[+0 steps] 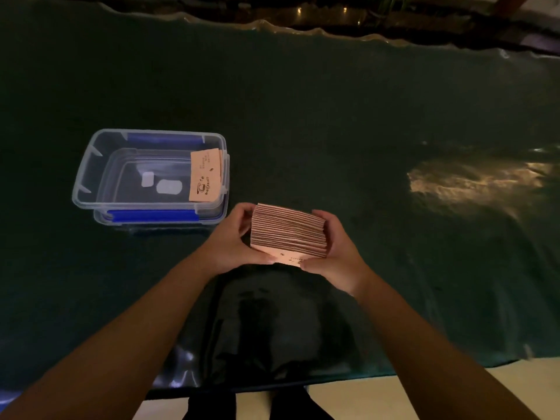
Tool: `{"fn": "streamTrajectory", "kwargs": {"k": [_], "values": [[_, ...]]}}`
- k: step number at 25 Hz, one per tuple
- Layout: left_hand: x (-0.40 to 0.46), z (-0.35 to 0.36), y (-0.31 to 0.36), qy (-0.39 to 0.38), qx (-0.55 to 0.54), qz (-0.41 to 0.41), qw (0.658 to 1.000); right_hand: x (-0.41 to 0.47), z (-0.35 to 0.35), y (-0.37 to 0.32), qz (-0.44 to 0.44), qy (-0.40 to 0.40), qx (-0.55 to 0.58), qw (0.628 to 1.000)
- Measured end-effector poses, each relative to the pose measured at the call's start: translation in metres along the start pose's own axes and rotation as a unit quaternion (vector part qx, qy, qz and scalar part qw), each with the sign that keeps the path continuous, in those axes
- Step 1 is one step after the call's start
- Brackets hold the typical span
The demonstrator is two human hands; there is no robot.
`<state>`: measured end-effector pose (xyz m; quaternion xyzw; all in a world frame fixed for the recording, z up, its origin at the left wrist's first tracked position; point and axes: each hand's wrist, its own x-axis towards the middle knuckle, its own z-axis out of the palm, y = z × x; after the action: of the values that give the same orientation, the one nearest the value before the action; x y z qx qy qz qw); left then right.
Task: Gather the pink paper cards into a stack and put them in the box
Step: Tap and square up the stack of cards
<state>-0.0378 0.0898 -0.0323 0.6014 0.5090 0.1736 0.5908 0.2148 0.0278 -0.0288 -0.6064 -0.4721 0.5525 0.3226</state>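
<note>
A thick stack of pink paper cards [288,231] stands on edge between both hands, just above the dark green table cover. My left hand [233,237] presses its left side, and my right hand [336,253] grips its right side with the thumb over the near card. A clear plastic box [88,174] with blue clips sits to the left and slightly farther away. Inside it, more pink cards [206,175] lean against the right wall.
The dark green cover [333,131] spreads across the whole table, with a bright light patch [472,180] at the right. The table's near edge [394,369] runs below my arms, and pale floor shows beyond it. A dark shadow lies on the cover beneath the stack.
</note>
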Motion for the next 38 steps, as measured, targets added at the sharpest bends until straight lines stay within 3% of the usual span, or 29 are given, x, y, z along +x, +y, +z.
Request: {"fn": "streamTrajectory", "kwargs": {"k": [3,7,11,14,20,25,27,29,31,34,38], "values": [[0.005,0.013,-0.006,0.015,0.067,0.012,0.998,0.004,0.005,0.006,0.002,0.0,-0.031,1.0],[0.009,0.027,-0.017,0.04,0.068,0.03,0.996,0.007,0.014,0.023,0.007,0.003,-0.046,0.999],[0.013,0.032,-0.021,0.043,0.084,0.038,0.995,0.005,0.02,0.033,-0.003,0.0,0.013,1.0],[0.016,0.036,-0.02,0.068,0.087,0.035,0.993,0.004,0.033,0.037,-0.034,0.073,0.059,0.995],[0.017,0.031,-0.029,0.046,0.067,0.043,0.996,0.014,0.045,0.033,-0.043,0.196,0.147,0.969],[0.015,0.037,-0.022,0.056,0.061,0.038,0.996,0.029,0.053,0.03,-0.031,0.283,0.102,0.953],[0.009,0.04,-0.017,0.058,0.029,0.034,0.997,0.029,0.054,0.032,-0.033,0.283,0.119,0.951],[0.003,0.05,-0.015,0.084,-0.076,0.039,0.993,0.03,0.056,0.033,-0.028,0.287,0.137,0.948],[0.002,0.065,-0.011,0.172,-0.192,0.018,0.966,0.03,0.059,0.031,-0.014,0.298,0.149,0.943],[0.014,0.078,-0.003,0.299,-0.185,-0.038,0.935,0.031,0.058,0.026,0.004,0.314,0.151,0.937],[0.015,0.076,-0.007,0.266,-0.195,-0.04,0.943,0.03,0.059,0.022,0.01,0.314,0.166,0.935]]}}
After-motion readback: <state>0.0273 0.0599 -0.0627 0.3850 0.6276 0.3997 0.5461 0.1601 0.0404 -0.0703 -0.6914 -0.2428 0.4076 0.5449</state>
